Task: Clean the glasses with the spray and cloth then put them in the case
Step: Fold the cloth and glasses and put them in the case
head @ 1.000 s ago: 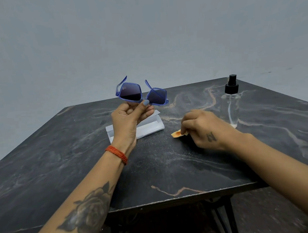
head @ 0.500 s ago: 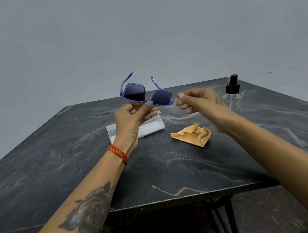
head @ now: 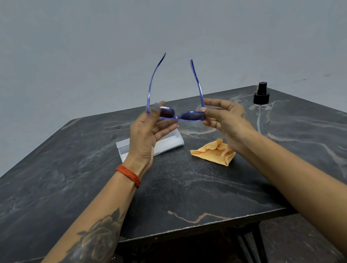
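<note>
Blue-framed glasses (head: 190,116) with dark lenses are held in the air above the table, their two arms pointing up and away. My left hand (head: 148,133) pinches the left end of the frame. My right hand (head: 226,118) pinches the right end between thumb and fingers. Below them an open white case (head: 169,143) lies on the table, partly hidden by my left hand. An orange cloth (head: 214,152) lies crumpled to the right of the case. A clear spray bottle (head: 261,103) with a black nozzle stands upright at the far right.
The dark marble table (head: 182,191) reaches to a near edge at the bottom, with black legs under it. A plain grey wall stands behind the table.
My right hand let go of the cloth, rose and took the right end of the glasses. The glasses tipped so the lenses face down and the arms point up.
</note>
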Available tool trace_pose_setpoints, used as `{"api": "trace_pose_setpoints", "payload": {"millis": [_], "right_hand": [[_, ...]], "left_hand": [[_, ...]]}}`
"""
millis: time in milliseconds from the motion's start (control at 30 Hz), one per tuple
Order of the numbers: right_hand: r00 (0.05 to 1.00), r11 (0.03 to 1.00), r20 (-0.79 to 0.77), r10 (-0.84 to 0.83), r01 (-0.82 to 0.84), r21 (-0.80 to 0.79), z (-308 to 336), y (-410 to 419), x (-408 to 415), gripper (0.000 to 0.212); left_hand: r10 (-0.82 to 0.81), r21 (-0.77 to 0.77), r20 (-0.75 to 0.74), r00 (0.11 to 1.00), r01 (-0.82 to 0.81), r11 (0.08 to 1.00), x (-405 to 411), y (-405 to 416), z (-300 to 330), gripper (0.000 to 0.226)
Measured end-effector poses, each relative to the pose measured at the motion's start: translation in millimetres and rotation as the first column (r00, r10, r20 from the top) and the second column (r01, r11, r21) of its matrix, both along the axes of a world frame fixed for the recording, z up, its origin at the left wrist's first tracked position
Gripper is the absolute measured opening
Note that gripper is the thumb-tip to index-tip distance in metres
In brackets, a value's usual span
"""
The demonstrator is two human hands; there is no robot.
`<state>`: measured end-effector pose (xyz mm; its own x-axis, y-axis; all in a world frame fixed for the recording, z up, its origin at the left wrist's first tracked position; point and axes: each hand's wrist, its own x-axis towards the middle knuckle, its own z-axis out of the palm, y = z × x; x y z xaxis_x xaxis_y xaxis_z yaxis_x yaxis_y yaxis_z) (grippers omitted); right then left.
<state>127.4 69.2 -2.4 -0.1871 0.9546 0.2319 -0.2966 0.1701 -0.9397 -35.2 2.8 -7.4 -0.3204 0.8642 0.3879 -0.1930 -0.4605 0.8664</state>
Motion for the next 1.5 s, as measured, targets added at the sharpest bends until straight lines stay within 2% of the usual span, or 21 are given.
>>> {"api": "trace_pose_setpoints", "payload": {"millis": [67, 167, 333, 500, 633, 767, 900, 1033, 1100, 1200, 1267, 1500], "right_hand": [[1.0, 0.999, 0.006, -0.009, 0.009, 0.046, -1, -1, 3, 0.023], [1.0, 0.993, 0.029, -0.001, -0.003, 0.119, -1, -4, 6, 0.022], [0.986, 0.963, 0.167, -0.008, -0.037, 0.265, 1, -4, 9, 0.027], [0.944, 0.908, 0.329, -0.024, -0.117, 0.403, 1, -3, 11, 0.031], [0.907, 0.873, 0.412, -0.083, -0.133, 0.47, 1, 1, 15, 0.031], [0.849, 0.771, 0.472, -0.237, -0.132, 0.624, 2, 3, 19, 0.028], [0.827, 0.611, 0.41, -0.385, -0.104, 0.785, 0, 9, 24, 0.023], [0.754, 0.487, 0.382, -0.535, -0.094, 0.869, -1, 12, 26, 0.02], [0.714, 0.442, 0.384, -0.585, -0.115, 0.889, -2, 13, 27, 0.026], [0.681, 0.442, 0.385, -0.622, -0.101, 0.891, -3, 13, 29, 0.033], [0.692, 0.467, 0.392, -0.607, -0.088, 0.88, -3, 11, 31, 0.038], [0.672, 0.485, 0.486, -0.559, -0.21, 0.849, -6, -2, 49, 0.043]], "left_hand": [[0.044, -0.014, 0.032, 0.999, -0.043, 0.999, -2, 0, 2, 0.041], [0.12, -0.024, -0.021, 0.993, -0.12, 0.992, -4, 0, 1, 0.033], [0.186, 0.018, -0.04, 0.982, -0.185, 0.983, -8, -2, 2, 0.024], [0.168, 0.017, 0.021, 0.985, -0.169, 0.985, -11, -4, 6, 0.027], [0.117, -0.031, -0.062, 0.991, -0.119, 0.992, -11, -8, 7, 0.028], [0.069, -0.077, -0.15, 0.986, -0.081, 0.994, -13, -9, 7, 0.025], [0.025, -0.062, -0.393, 0.919, -0.053, 0.997, -21, -7, 6, 0.006], [0.085, 0.035, -0.473, 0.877, -0.077, 0.996, -22, -4, 4, 0.016], [0.165, 0.126, -0.546, 0.821, -0.113, 0.985, -21, -3, 2, 0.021], [0.376, 0.305, -0.702, 0.605, -0.221, 0.926, -20, 1, -4, 0.018], [0.48, 0.41, -0.727, 0.491, -0.251, 0.877, -18, 2, -6, 0.016], [0.629, 0.599, -0.717, 0.299, -0.196, 0.776, -16, 5, -12, 0.015]]}}
